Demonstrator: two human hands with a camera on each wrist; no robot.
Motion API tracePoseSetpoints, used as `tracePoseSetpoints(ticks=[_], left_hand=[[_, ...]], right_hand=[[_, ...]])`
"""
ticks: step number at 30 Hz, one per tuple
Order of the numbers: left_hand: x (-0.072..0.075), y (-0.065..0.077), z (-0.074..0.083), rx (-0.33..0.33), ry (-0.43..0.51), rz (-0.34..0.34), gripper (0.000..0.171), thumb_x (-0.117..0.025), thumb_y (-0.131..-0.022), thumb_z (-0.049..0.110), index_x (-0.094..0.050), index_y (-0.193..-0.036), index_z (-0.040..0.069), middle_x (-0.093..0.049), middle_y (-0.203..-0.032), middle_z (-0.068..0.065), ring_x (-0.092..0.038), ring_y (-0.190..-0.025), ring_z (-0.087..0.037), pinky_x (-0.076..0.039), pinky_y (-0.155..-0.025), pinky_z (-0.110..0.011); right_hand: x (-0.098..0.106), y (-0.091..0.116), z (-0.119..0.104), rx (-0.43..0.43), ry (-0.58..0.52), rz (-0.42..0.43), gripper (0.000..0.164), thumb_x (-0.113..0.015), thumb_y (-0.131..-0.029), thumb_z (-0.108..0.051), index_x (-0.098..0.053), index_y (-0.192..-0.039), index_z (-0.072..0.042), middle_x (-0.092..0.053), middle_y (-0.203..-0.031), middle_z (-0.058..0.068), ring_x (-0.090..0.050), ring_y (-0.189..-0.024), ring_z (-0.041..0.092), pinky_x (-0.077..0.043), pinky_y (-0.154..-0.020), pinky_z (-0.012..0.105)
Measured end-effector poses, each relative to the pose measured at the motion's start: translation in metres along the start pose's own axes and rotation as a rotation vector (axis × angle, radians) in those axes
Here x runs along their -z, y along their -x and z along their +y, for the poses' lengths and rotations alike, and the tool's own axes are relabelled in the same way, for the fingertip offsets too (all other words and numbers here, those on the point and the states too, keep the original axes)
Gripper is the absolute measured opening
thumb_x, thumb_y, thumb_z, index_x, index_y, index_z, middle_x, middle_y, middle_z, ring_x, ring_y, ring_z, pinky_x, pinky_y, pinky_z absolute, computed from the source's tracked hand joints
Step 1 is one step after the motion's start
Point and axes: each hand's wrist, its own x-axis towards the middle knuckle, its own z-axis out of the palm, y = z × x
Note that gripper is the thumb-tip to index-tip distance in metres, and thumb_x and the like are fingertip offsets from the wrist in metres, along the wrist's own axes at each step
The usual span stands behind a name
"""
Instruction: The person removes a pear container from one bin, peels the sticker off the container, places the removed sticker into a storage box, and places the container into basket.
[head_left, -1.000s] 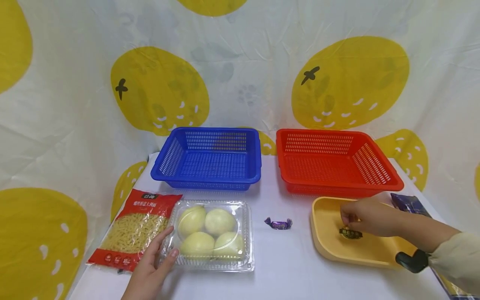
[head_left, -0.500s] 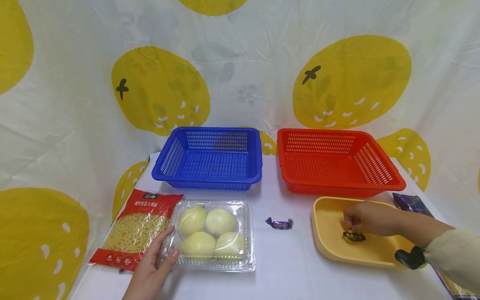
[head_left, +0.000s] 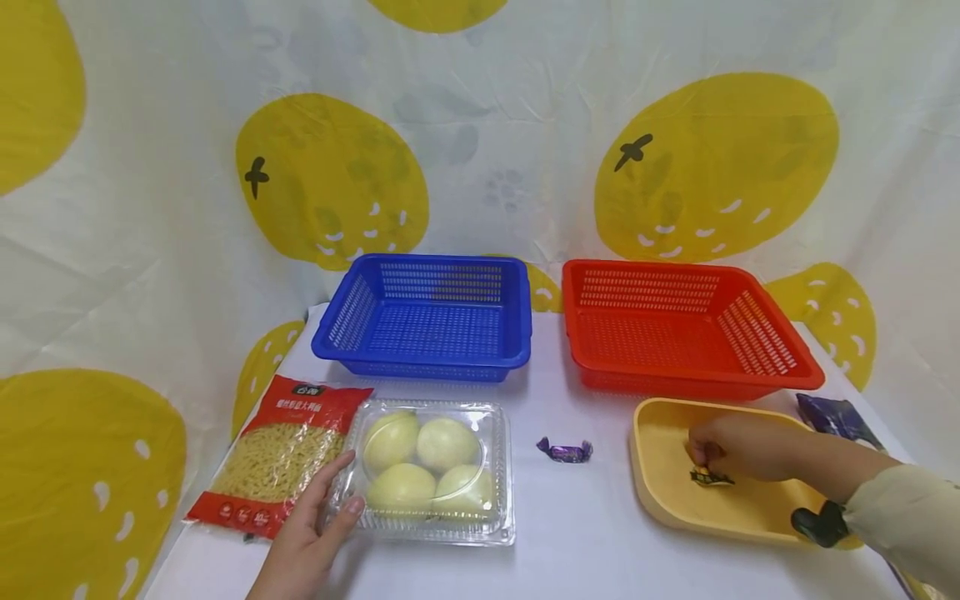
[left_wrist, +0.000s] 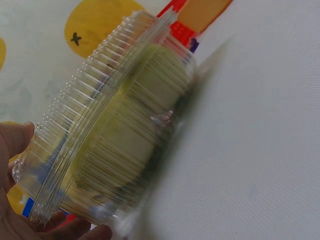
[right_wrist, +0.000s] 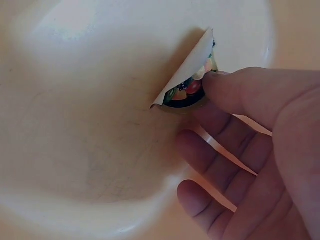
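Note:
In the head view, my left hand [head_left: 303, 533] holds the left edge of a clear plastic clamshell box [head_left: 491, 492] with several pale yellow round fruits [head_left: 447, 445] inside. The left wrist view has one digit on its lid and other fingers curled below the rim. My right hand [head_left: 750, 448] reaches into a shallow yellow tray [head_left: 660, 508]. Its thumb and forefinger pinch a small label [right_wrist: 192, 82] printed with fruit on a dark ground. The label is curled over, showing its white back, and lies close to the tray's surface. The remaining right fingers bend loosely.
A blue basket [head_left: 435, 362] and a red basket [head_left: 690, 379] stand at the back. A red pasta bag [head_left: 277, 450] lies left of the fruit box. Between box and tray is a purple wrapped candy [head_left: 565, 451]. A dark purple packet [head_left: 836, 417] lies behind the tray's right end.
The label in my right hand has changed from nearly flat to folded over, turning slightly. My left hand stays on the fruit box. The whole view has shifted slightly.

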Motion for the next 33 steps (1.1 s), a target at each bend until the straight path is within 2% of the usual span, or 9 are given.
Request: tracePoseSetpoints(ticks=[5,10,14,18,20,24,26,28,33], left_hand=[[0.001,0.001,0.001,-0.038,0.007,-0.005,0.064,-0.067,-0.105,0.046,-0.039,-0.162,0.032,-0.029,-0.175,-0.009,-0.011,-0.161,-0.049,-0.029,-0.119,-0.067],[0.003,0.000,0.001,0.012,0.009,-0.030,0.068,-0.067,-0.104,0.051,-0.037,-0.163,0.035,-0.026,-0.176,-0.005,-0.009,-0.161,-0.048,-0.028,-0.119,-0.068],[0.006,0.000,-0.001,0.018,0.022,-0.052,0.066,-0.066,-0.106,0.047,-0.036,-0.163,0.037,-0.024,-0.177,-0.006,-0.009,-0.161,-0.049,-0.027,-0.118,-0.069],[0.009,0.000,-0.001,-0.036,0.033,-0.069,0.060,-0.061,-0.110,0.042,-0.036,-0.164,0.034,-0.023,-0.177,-0.009,-0.012,-0.161,-0.048,-0.029,-0.118,-0.063],[0.010,0.000,-0.001,-0.066,0.029,-0.072,0.058,-0.059,-0.111,0.039,-0.036,-0.164,0.032,-0.024,-0.176,-0.010,-0.014,-0.161,-0.047,-0.031,-0.118,-0.059],[0.012,0.000,0.000,-0.111,0.024,-0.072,0.057,-0.057,-0.112,0.033,-0.037,-0.165,0.027,-0.024,-0.175,-0.016,-0.018,-0.159,-0.048,-0.035,-0.117,-0.059],[0.013,0.001,0.000,-0.099,0.033,-0.076,0.057,-0.058,-0.112,0.034,-0.037,-0.165,0.028,-0.024,-0.175,-0.017,-0.020,-0.158,-0.049,-0.040,-0.115,-0.061],[0.015,0.001,0.000,-0.089,0.030,-0.071,0.057,-0.059,-0.112,0.034,-0.038,-0.165,0.029,-0.029,-0.173,-0.019,-0.029,-0.155,-0.052,-0.048,-0.111,-0.061],[0.021,0.000,0.007,-0.017,-0.036,-0.052,0.059,-0.062,-0.108,0.046,-0.039,-0.162,0.039,-0.048,-0.162,-0.018,-0.050,-0.144,-0.047,-0.055,-0.102,-0.062]], right_hand=[[0.001,0.000,-0.005,0.027,0.056,0.017,0.029,-0.080,-0.089,-0.002,-0.064,-0.086,-0.026,-0.053,-0.075,-0.019,-0.048,-0.069,-0.002,-0.037,-0.059,0.019],[0.003,0.003,-0.015,0.098,0.201,0.051,0.029,-0.081,-0.089,-0.004,-0.069,-0.085,-0.029,-0.050,-0.074,-0.022,-0.044,-0.068,-0.004,-0.036,-0.059,0.020],[0.006,0.004,-0.021,0.085,0.239,0.024,0.019,-0.083,-0.090,-0.011,-0.074,-0.089,-0.028,-0.052,-0.077,-0.023,-0.045,-0.070,-0.003,-0.040,-0.061,0.022],[0.009,0.005,-0.024,-0.002,0.217,-0.001,0.009,-0.084,-0.092,-0.019,-0.079,-0.099,-0.021,-0.058,-0.083,-0.023,-0.048,-0.073,-0.003,-0.049,-0.065,0.024],[0.011,0.005,-0.025,-0.050,0.197,-0.009,0.015,-0.084,-0.092,-0.022,-0.081,-0.107,-0.017,-0.062,-0.087,-0.022,-0.050,-0.075,-0.002,-0.052,-0.068,0.025],[0.012,0.004,-0.029,-0.146,0.105,-0.025,0.030,-0.080,-0.096,-0.026,-0.078,-0.122,-0.011,-0.064,-0.089,-0.016,-0.052,-0.073,0.000,-0.050,-0.065,0.023],[0.014,0.003,-0.033,-0.184,0.045,-0.032,0.034,-0.077,-0.099,-0.027,-0.076,-0.128,-0.009,-0.066,-0.091,-0.014,-0.054,-0.072,0.002,-0.047,-0.064,0.022],[0.017,0.003,-0.038,-0.211,0.000,-0.036,0.038,-0.075,-0.101,-0.028,-0.073,-0.133,-0.009,-0.070,-0.096,-0.012,-0.057,-0.075,0.003,-0.049,-0.068,0.023],[0.024,0.005,-0.048,-0.187,-0.043,-0.023,0.043,-0.073,-0.102,-0.034,-0.069,-0.140,-0.014,-0.075,-0.116,-0.007,-0.064,-0.089,0.005,-0.055,-0.079,0.025]])
